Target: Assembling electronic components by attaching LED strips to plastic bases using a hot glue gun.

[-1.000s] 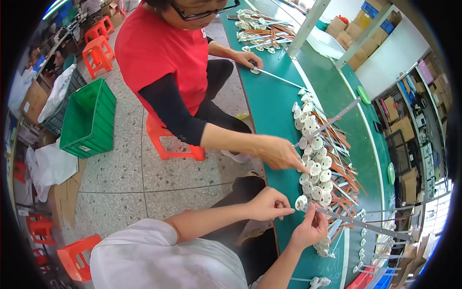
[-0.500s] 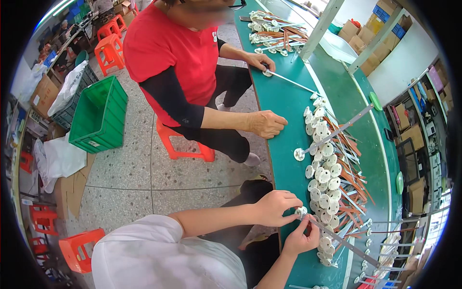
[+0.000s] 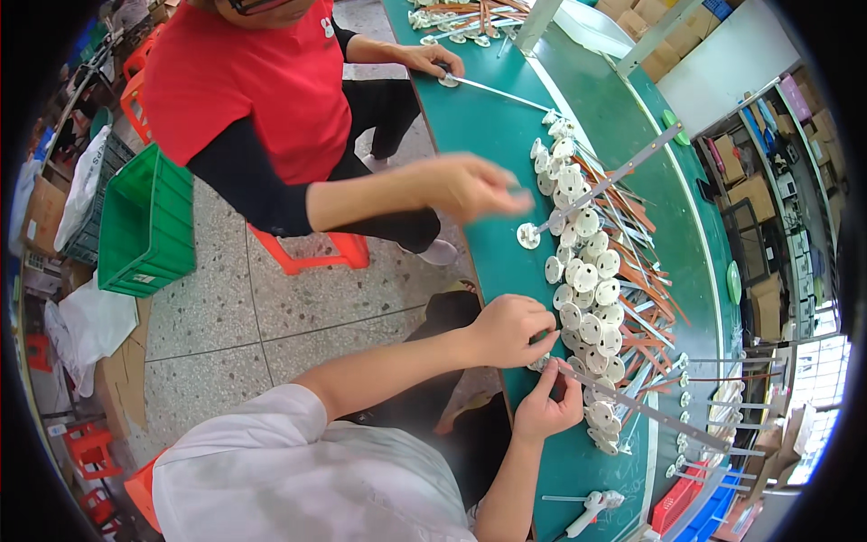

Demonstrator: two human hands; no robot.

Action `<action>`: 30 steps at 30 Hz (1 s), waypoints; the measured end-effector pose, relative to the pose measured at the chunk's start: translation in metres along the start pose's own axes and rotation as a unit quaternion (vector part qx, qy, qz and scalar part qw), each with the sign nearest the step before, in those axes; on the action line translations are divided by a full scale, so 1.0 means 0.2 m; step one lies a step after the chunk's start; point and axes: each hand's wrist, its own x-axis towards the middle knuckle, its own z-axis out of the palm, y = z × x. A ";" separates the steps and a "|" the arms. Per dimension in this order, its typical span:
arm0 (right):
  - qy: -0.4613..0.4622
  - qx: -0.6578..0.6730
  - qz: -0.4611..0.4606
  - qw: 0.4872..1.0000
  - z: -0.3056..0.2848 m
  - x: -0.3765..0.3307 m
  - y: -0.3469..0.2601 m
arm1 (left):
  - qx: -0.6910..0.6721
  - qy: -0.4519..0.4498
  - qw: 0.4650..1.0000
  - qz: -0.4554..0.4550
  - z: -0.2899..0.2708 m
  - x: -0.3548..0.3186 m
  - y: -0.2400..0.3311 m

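My left hand (image 3: 515,331) is closed, its fingers pinched on a small white disc (image 3: 540,363) that they mostly cover. Right beside it, my right hand (image 3: 548,406) pinches the end of a long grey strip with holes (image 3: 646,411) where it meets the disc. From there the strip slants away to the right over the table. Next to both hands lies a long pile of white round discs (image 3: 591,330) with brown and grey strips (image 3: 637,303) attached. Farther up, another disc (image 3: 528,236) on a grey strip lies at the pile's left edge.
Across from me a person in a red top (image 3: 262,81) works at the same green table (image 3: 488,262). A white glue gun (image 3: 591,515) lies near the lower edge. A red tray (image 3: 677,501) stands at the lower right, and a green crate (image 3: 149,221) on the floor.
The whole view has shifted, so the table sits farther left and higher. The other person's nearer hand has lifted and is blurred. My hands still hold the disc and strip.
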 end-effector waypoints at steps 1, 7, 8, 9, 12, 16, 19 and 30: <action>0.004 0.017 0.021 1.000 0.01 0.01 -0.02 | 0.064 -0.008 0.997 0.043 0.00 -0.02 0.00; -0.020 0.032 0.063 0.997 -0.01 0.01 0.00 | 0.132 -0.019 0.987 0.091 0.03 -0.02 0.00; -0.028 0.043 0.080 0.995 -0.01 0.01 0.00 | 0.135 -0.013 0.987 0.088 0.03 -0.02 0.00; -0.019 0.052 0.068 0.996 -0.01 0.00 0.02 | 0.130 -0.015 0.987 0.092 0.03 -0.02 -0.01; -0.024 0.040 0.066 0.997 0.00 0.00 0.03 | 0.131 -0.007 0.987 0.093 0.03 -0.02 -0.01; 0.008 0.057 0.073 0.996 0.01 0.01 0.03 | 0.133 -0.018 0.987 0.090 0.03 -0.01 0.00; -0.006 0.045 0.069 0.997 -0.02 0.00 0.02 | 0.134 -0.021 0.987 0.090 0.03 -0.01 0.01; 0.085 0.147 0.122 0.978 -0.54 0.07 -0.14 | 0.107 -0.054 0.992 0.035 0.00 0.01 0.04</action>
